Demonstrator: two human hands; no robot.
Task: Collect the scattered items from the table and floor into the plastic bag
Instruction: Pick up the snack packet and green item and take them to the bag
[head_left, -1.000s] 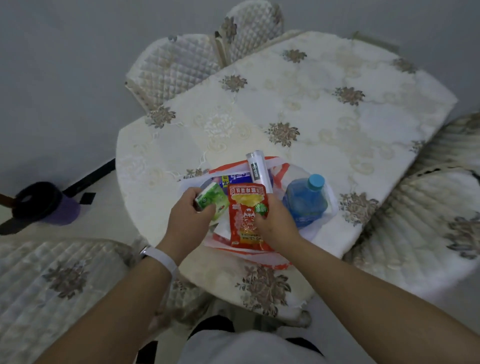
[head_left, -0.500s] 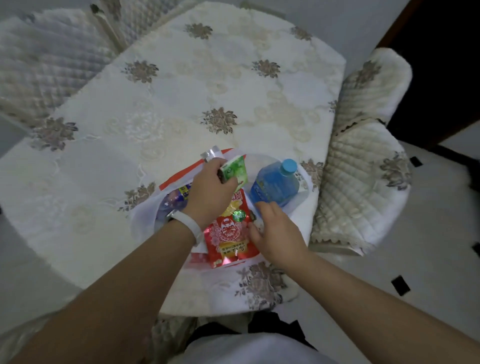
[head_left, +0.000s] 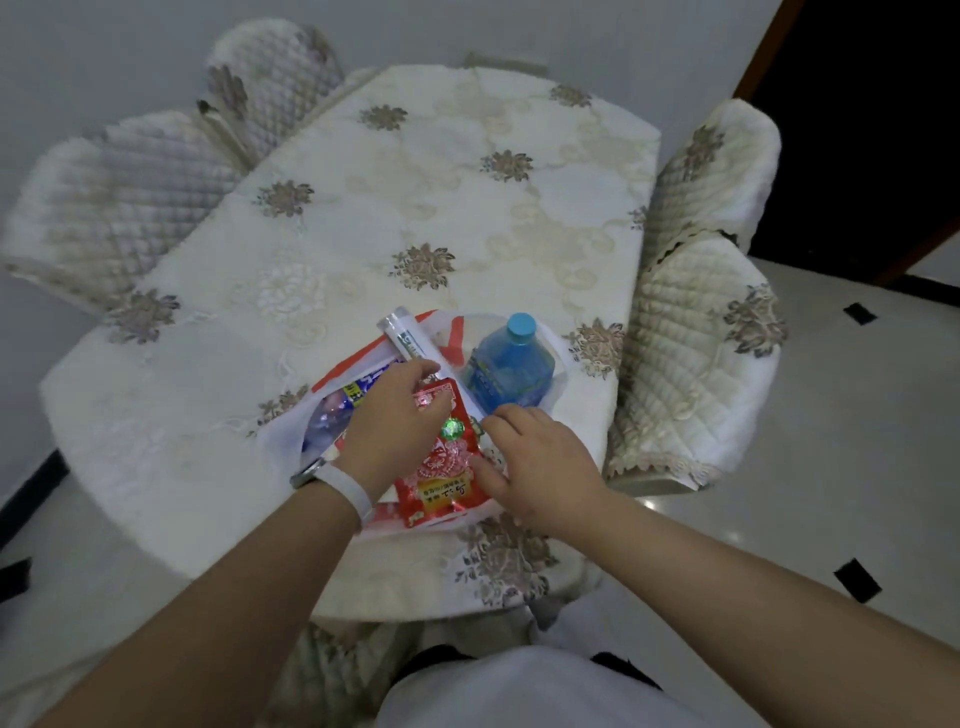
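Only the head view here, so: the plastic bag (head_left: 453, 336) lies opened flat on the near edge of the table (head_left: 415, 182), centre of frame, already pretty loaded. There's a blue bottle (head_left: 511, 364) on its right side, a white tube (head_left: 408, 335) poking out the top, and some blue-labelled thing (head_left: 324, 421) tucked in at the left. The left hand (head_left: 395, 415) sits over the bag mouth with bent fingers, and I honestly can't tell if it has anything under the palm. The right hand (head_left: 540, 467) has its thumb on the lower right edge of the red snack packet (head_left: 441, 473) with fingers curled just beside it. That looks like a pinch to me, probably steadying the packet so it slides down into the bag instead of off the table edge
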